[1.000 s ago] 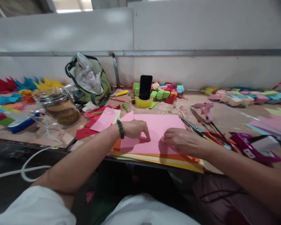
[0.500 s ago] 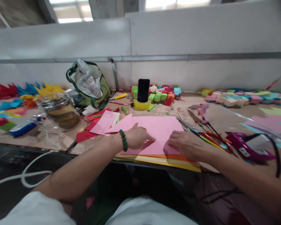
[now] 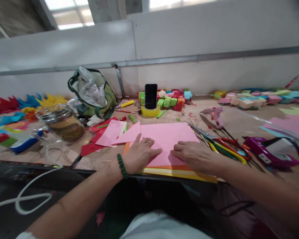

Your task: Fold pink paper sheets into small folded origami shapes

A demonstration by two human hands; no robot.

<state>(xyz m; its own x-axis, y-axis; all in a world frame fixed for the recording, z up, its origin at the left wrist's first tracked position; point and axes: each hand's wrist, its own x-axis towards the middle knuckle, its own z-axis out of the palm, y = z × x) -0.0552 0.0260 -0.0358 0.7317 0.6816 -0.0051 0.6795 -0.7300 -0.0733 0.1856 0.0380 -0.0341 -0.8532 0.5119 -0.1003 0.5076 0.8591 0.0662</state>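
Observation:
A sheet of pink paper point(image 3: 168, 132) lies in front of me on a stack of coloured sheets, whose orange and yellow edges point(image 3: 179, 174) show at the near side. A faint straight line or edge crosses the pink sheet between my hands. My left hand point(image 3: 139, 154), with a green bead bracelet, rests on its left part, fingers stretched and thumb pointing right. Opposite it, my right hand point(image 3: 193, 154) lies on the right part with its fingers extended. Smaller pink pieces point(image 3: 113, 132) and red paper point(image 3: 91, 148) lie to the left.
Scissors point(image 3: 206, 135) lie at the right, near a pink glue gun point(image 3: 216, 118) and a purple device point(image 3: 264, 154). A phone point(image 3: 150, 96) stands in a yellow tape roll point(image 3: 150, 113). Leftward are a lidded jar point(image 3: 67, 127) and a green bag point(image 3: 109, 99).
My left hand has gone from pointing with a finger to lying flatter on the pink sheet, slightly left. My right hand has shifted a little left. The view has tilted slightly.

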